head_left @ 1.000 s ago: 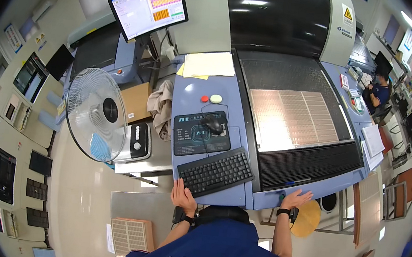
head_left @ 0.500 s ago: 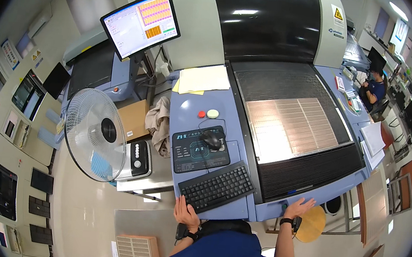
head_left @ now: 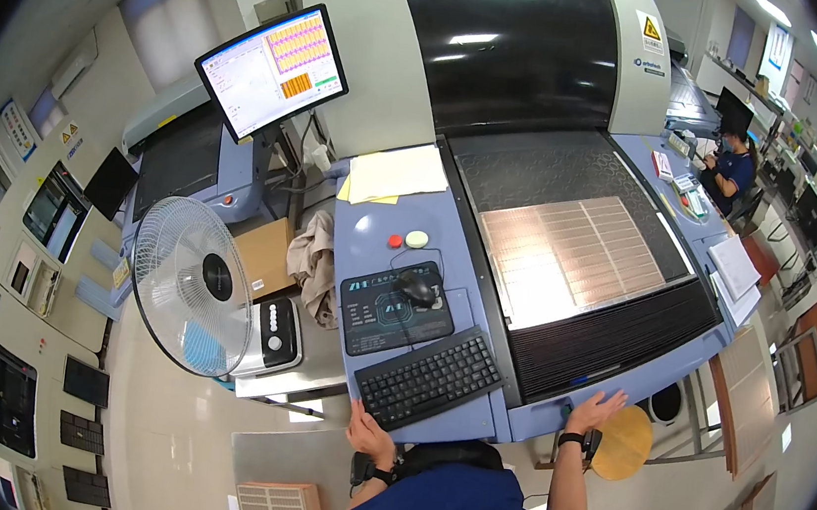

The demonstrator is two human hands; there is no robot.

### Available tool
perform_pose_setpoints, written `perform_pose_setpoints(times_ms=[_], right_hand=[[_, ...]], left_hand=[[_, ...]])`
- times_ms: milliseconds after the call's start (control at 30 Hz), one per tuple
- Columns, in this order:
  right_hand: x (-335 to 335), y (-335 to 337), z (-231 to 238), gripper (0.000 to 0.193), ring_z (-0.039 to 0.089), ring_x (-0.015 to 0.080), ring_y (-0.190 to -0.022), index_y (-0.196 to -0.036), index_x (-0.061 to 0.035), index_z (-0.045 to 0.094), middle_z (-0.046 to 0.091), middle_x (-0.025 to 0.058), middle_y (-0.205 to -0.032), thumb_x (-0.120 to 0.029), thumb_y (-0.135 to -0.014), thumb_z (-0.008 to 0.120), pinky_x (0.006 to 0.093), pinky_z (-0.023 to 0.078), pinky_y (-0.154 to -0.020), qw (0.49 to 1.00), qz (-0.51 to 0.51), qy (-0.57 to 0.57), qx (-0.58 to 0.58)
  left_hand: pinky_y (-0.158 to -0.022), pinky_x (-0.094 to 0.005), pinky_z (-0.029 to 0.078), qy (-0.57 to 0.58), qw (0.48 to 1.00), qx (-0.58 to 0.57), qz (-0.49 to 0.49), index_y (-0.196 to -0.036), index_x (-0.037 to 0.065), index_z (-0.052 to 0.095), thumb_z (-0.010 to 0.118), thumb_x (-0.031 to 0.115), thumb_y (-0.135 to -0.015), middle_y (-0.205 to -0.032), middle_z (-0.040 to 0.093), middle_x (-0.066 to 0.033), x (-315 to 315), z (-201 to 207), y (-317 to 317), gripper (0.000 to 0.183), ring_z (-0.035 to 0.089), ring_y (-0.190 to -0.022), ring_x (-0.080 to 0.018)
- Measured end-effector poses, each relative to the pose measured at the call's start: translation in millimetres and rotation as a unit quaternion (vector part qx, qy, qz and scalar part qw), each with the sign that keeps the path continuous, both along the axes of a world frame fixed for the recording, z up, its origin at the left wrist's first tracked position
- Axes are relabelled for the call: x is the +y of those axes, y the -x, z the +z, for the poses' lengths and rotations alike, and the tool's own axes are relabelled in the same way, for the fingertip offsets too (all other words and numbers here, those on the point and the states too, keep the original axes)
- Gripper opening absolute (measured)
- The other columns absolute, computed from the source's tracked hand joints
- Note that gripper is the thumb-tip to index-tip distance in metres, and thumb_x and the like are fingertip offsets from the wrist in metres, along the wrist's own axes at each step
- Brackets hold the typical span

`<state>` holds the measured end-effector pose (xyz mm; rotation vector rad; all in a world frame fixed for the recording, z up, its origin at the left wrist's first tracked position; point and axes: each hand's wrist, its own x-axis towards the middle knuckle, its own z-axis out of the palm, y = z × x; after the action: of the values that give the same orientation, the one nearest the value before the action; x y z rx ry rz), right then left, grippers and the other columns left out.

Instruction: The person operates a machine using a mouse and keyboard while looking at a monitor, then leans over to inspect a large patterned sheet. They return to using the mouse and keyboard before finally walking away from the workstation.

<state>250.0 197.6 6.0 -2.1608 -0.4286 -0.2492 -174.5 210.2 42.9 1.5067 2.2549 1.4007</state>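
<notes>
My left hand (head_left: 371,434) is at the lower left corner of a black keyboard (head_left: 429,378), fingers outstretched along the edge; I cannot tell if they press on it. My right hand (head_left: 597,411) is open, fingers spread, at the blue front edge of a large machine, with nothing in it. A copper-coloured patterned panel (head_left: 575,260) lies flat on the machine's dark bed (head_left: 537,164), beyond a black ribbed strip (head_left: 612,336). A black mouse (head_left: 415,289) rests on a dark mouse pad (head_left: 359,322) behind the keyboard. Each wrist wears a black band.
Red (head_left: 395,242) and pale green (head_left: 417,240) buttons sit behind the mouse pad, near yellow and white papers (head_left: 397,176). A monitor (head_left: 273,72) and a fan (head_left: 194,285) stand left. A round stool (head_left: 624,443) is beside my right hand. Another person (head_left: 733,173) sits far right.
The view has tilted slightly, so the machine and monitor sit a little differently in the picture. Both hands keep nearly the same places, and the panel stays put on the bed.
</notes>
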Motion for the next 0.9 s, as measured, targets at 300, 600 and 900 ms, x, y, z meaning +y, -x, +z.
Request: perform_pose_setpoints(times_ms=[300, 600, 900], right_hand=[[-3.5, 2.8, 3.6, 0.058, 0.024, 0.0434, -0.148, -0.151, 0.0067, 0.033, 0.026, 0.0276, -0.161, -0.022, -0.102, 0.044, 0.0488, 0.018, -0.123, 1.000, 0.005, 0.007, 0.030], [-3.2, 1.4, -1.8, 0.058, 0.024, 0.0430, -0.148, -0.152, 0.0060, 0.033, 0.026, 0.0276, -0.160, -0.021, -0.102, 0.044, 0.0487, 0.017, -0.124, 1.000, 0.003, -0.009, 0.020], [1.3, 4.8, -0.4, 0.058, 0.025, 0.0422, -0.149, -0.152, 0.0053, 0.034, 0.026, 0.0257, -0.161, -0.019, -0.101, 0.046, 0.0478, 0.016, -0.124, 0.999, -0.006, -0.018, 0.033]], left_hand=[[-0.106, -0.0487, 0.036, -0.008, 1.000, 0.017, -0.016, -0.128, 0.000, 0.063, 0.040, 0.029, -0.104, -0.131, 0.063, -0.0204, -2.5, 1.4, 2.6, 0.044, 0.056, -0.124, -0.0377], [-0.106, -0.0496, 0.037, -0.024, 0.998, 0.036, -0.036, -0.129, 0.000, 0.063, 0.043, 0.028, -0.102, -0.131, 0.063, -0.0200, -3.6, 5.6, 1.9, 0.043, 0.055, -0.127, -0.0372], [-0.106, -0.0493, 0.036, -0.013, 0.998, 0.037, -0.039, -0.130, 0.001, 0.062, 0.043, 0.028, -0.102, -0.133, 0.061, -0.0207, -2.4, 1.5, 4.5, 0.043, 0.054, -0.126, -0.0386]])
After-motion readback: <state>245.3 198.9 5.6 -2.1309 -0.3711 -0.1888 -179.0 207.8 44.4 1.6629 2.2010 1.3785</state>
